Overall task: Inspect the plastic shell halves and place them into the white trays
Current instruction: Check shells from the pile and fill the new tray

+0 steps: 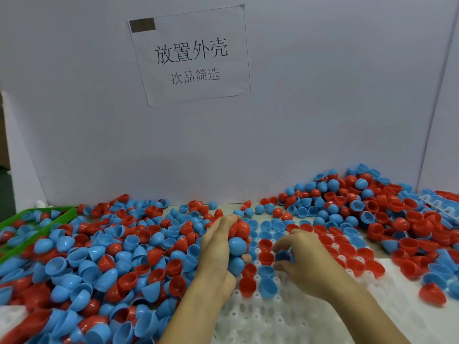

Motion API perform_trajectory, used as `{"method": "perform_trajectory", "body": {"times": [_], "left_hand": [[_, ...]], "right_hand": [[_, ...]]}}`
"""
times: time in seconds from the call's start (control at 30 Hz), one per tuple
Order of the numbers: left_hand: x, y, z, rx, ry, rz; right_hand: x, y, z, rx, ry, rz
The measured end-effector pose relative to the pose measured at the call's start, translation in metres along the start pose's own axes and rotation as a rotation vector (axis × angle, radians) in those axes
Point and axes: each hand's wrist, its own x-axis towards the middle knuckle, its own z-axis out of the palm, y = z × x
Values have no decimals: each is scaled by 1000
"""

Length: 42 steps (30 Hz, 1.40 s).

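Note:
A white tray (285, 316) with round pockets lies in front of me; red and blue shell halves fill its far rows. My left hand (216, 254) grips a stack of several shell halves (237, 244), red on top and blue below, held over the tray's left edge. My right hand (305, 259) pinches a single blue shell half (283, 255) just above a tray pocket in the middle rows.
Loose red and blue shell halves are heaped to the left (99, 264) and right (372, 202). A green bin (37, 214) with more halves stands at far left. A white board with a paper sign (191, 55) walls off the back. Another white tray edge (439, 204) shows at far right.

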Motion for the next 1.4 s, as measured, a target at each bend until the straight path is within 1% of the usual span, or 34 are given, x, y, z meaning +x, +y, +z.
{"method": "perform_trajectory", "body": {"times": [0.27,0.33,0.43,0.53,0.57,0.6,0.63,0.7,0.73,0.77,0.8,0.83,0.9,0.93,0.97,1.0,1.03,1.1,1.13,1.17,1.23,1.27,1.4], "left_hand": [[2,-1,-1,0,-6,16],[2,-2,-1,-6,-6,19],[2,-1,-1,-3,-11,11],[2,-1,-1,9,-20,7],[2,-2,-1,12,-18,7],[1,-2,-1,15,-14,8],[1,-2,-1,16,-12,8],[2,-2,-1,14,-11,6],[2,-2,0,16,-12,4],[2,-2,0,22,-16,1],[2,-3,1,32,-23,-3],[1,-4,2,49,-30,-6],[-1,-7,2,82,-41,-12],[-2,-8,2,86,-54,-15],[-2,-8,2,89,-69,-13],[-2,-8,1,101,-70,-11],[-2,-7,0,113,-56,-12],[0,-5,-1,107,-35,-30],[0,-5,-1,101,-36,-41],[-1,-5,0,98,-35,-48],[-1,-6,2,96,-40,-58],[-2,-5,2,97,-54,-66],[-6,-3,4,108,-121,-98]], "right_hand": [[2,8,-5,74,90,-15],[2,10,-5,102,139,-15],[4,17,-11,231,238,68],[5,31,-26,465,270,260],[5,37,-30,596,343,329],[6,44,-34,753,486,388],[6,50,-40,932,688,443],[6,52,-54,1251,1163,514],[5,47,-59,1338,1328,514],[5,39,-61,1363,1378,495],[5,30,-62,1303,1271,442],[4,19,-60,1194,1004,314],[0,-17,-52,1008,185,4],[-3,-32,-46,913,-118,-117],[-5,-41,-41,832,-284,-215],[-6,-44,-36,753,-309,-284],[-6,-44,-34,690,-219,-302],[-6,-33,-35,668,44,-166],[-6,-25,-37,655,108,-98],[-7,-18,-38,611,110,-62],[-9,-9,-37,497,20,-41],[-9,-8,-35,485,-18,-42],[-7,-15,-21,590,-37,-94]]}}
